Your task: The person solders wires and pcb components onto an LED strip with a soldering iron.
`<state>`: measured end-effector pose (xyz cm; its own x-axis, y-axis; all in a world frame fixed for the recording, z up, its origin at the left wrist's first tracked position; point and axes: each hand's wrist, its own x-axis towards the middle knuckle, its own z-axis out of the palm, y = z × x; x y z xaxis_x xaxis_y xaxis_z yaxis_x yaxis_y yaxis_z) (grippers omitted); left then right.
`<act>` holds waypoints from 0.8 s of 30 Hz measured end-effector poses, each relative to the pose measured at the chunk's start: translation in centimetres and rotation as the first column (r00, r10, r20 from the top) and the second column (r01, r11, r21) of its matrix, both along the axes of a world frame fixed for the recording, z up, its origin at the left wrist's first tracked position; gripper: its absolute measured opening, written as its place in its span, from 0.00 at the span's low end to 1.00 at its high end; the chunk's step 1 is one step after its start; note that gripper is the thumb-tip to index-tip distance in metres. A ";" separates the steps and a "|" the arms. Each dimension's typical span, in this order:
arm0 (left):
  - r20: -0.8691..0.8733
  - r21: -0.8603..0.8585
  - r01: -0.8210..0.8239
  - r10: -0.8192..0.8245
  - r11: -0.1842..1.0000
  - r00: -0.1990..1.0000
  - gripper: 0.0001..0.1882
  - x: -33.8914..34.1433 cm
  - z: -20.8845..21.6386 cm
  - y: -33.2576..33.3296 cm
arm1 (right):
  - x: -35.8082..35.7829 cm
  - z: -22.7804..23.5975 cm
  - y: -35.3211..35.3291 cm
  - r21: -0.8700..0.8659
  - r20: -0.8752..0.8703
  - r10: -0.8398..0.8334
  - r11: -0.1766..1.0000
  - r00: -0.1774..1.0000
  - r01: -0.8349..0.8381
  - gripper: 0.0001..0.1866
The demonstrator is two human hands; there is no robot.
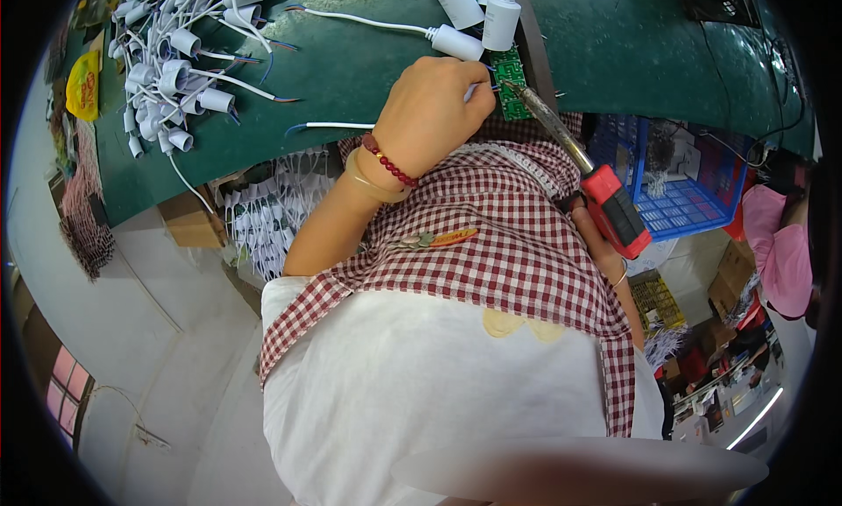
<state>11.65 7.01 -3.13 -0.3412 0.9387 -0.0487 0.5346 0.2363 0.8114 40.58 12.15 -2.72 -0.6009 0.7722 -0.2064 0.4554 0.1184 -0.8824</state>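
My left hand wears a red bead bracelet and a pale bangle. Its thumb and fingers are pinched together beside a narrow green circuit board, where thin blue wire ends come out from the fingertips. On the board rests the tip of a soldering iron with a red and black handle. Behind that handle, my right hand is mostly hidden, so its grip cannot be made out. A white cable with bare coloured ends passes out of sight under my left wrist.
Several white lamp holders lie beyond my left hand against a dark bar. A heap of lamp holders with cables covers the green table's left part. Blue plastic baskets stand below the table edge at right.
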 end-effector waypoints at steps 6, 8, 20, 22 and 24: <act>0.025 -0.104 0.026 -0.024 0.994 0.999 0.10 -0.4 0.2 0.2 | -0.3 0.4 0.5 0.028 0.044 0.085 0.996 0.995 -0.086 0.11; 0.025 -0.107 0.022 -0.019 0.994 0.999 0.09 -0.4 0.3 0.3 | 0.0 0.2 0.6 0.050 0.059 0.119 0.991 0.991 -0.122 0.11; -0.005 -0.098 0.014 -0.015 0.995 1.000 0.09 -0.3 0.0 0.3 | 0.0 0.7 0.2 0.096 0.129 0.058 0.993 0.990 -0.071 0.13; -0.010 -0.091 0.017 -0.018 0.996 1.000 0.09 -0.3 0.0 0.4 | -0.2 0.8 0.2 0.087 0.135 0.098 0.990 0.986 -0.110 0.13; -0.019 -0.089 0.021 -0.022 0.996 1.000 0.09 -0.3 0.0 0.4 | -0.1 0.7 0.2 0.128 0.156 0.138 0.979 0.978 -0.159 0.12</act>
